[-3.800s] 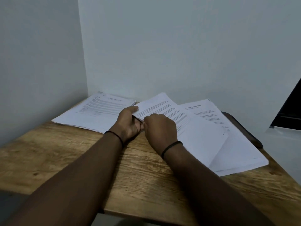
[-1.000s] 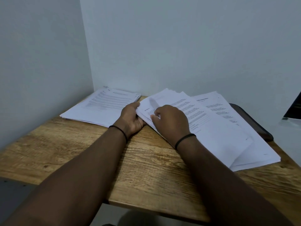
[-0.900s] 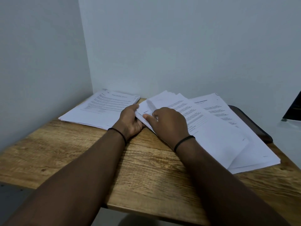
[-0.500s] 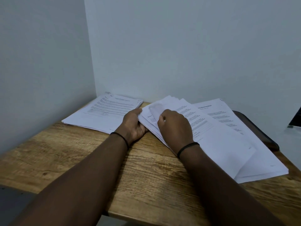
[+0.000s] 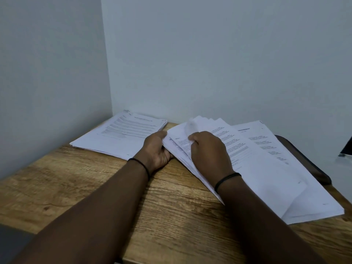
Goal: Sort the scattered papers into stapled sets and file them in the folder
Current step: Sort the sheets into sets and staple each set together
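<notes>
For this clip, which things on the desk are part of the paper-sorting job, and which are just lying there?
In the job:
- fanned stack of white printed sheets, left hand gripping its corner, right hand lifting a sheet
- separate pile of white printed papers by the corner
- dark brown flat folder-like thing under the sheets

Lying about:
- dark object at the right edge, mostly cut off
- wooden desk, just the surface

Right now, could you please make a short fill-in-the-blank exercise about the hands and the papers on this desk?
1. The left hand holds the fanned stack at its ____ edge.
2. The right hand lifts a sheet's ____.
3. The left pile lies in the corner, touched by ____ hand.

Missing words: left; corner; neither
</notes>
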